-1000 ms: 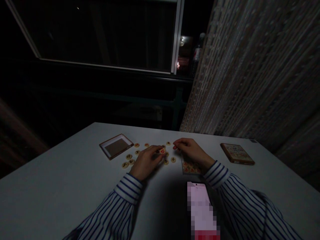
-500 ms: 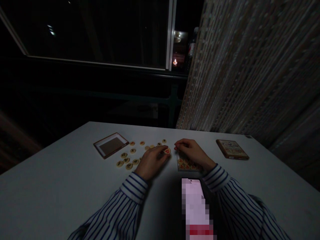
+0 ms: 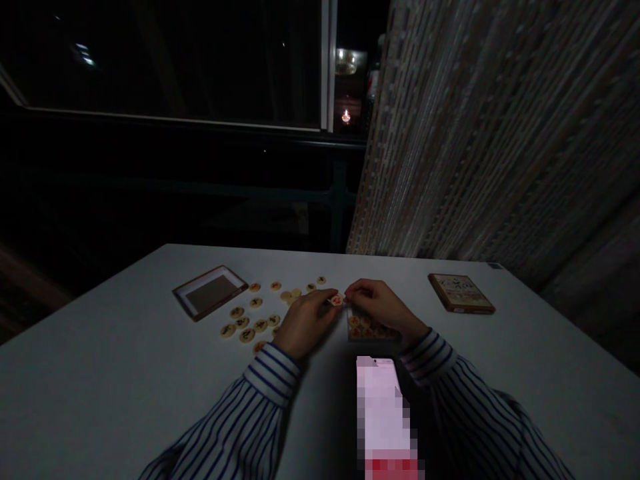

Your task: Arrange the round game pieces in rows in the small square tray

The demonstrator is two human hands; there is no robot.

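My left hand [image 3: 304,321] pinches a round wooden piece with a red mark [image 3: 337,300] at its fingertips. My right hand [image 3: 378,307] is curled, its fingertips meeting that same piece from the right. Under the right hand lies a small tray of red-marked pieces [image 3: 361,328]. Several loose round pieces [image 3: 250,323] with dark marks are scattered on the white table [image 3: 125,373] to the left of my left hand. Both arms wear striped sleeves.
An open flat box half [image 3: 209,291] lies at the left of the pieces. A flat printed box lid [image 3: 461,292] sits at the right. A lit phone [image 3: 384,413] is close in front of me. A woven blind [image 3: 500,133] hangs at the right; a dark window is behind.
My left hand carried the red-marked piece to the right until it met the fingertips of my right hand. The view shifted slightly, so everything sits further left.
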